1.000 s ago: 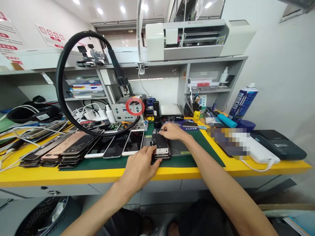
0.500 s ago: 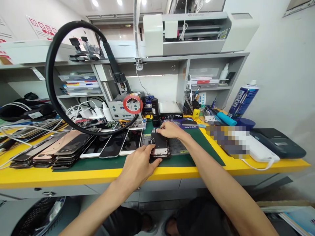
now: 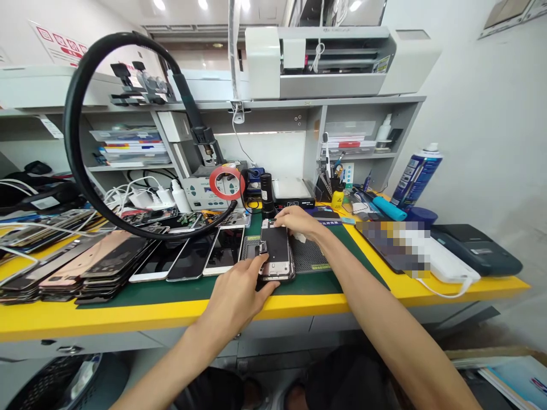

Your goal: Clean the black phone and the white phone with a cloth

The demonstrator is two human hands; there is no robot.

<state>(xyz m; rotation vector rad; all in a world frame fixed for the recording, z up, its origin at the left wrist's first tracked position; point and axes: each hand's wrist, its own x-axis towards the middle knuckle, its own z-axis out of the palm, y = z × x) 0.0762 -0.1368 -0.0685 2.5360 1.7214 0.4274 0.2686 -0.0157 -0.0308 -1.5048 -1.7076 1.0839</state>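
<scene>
On the green mat [image 3: 171,290] lies an opened phone [image 3: 280,246], its black back panel and silvery lower part facing up. My left hand [image 3: 239,287] grips its lower left corner, with the thumb along the near edge and the fingers on the left side, close to a small dark part [image 3: 262,248]. Across the phone's far end, my right hand [image 3: 301,223] has its fingers bent together at the top edge. Whatever those fingertips pinch is hidden. A pale scrap [image 3: 300,237] shows beneath the right palm.
Phones with white and dark frames [image 3: 224,250] and stacked phone panels [image 3: 115,265] lie to the left. A black flashlight-like cylinder [image 3: 266,193] stands behind the phone. A thick black hose [image 3: 70,125] loops over the left side. On the right are a spray can [image 3: 416,176] and a white power strip [image 3: 448,259].
The camera view has shifted slightly. Both hands stay at the phone in nearly the same grip. The pale scrap now shows under my right palm.
</scene>
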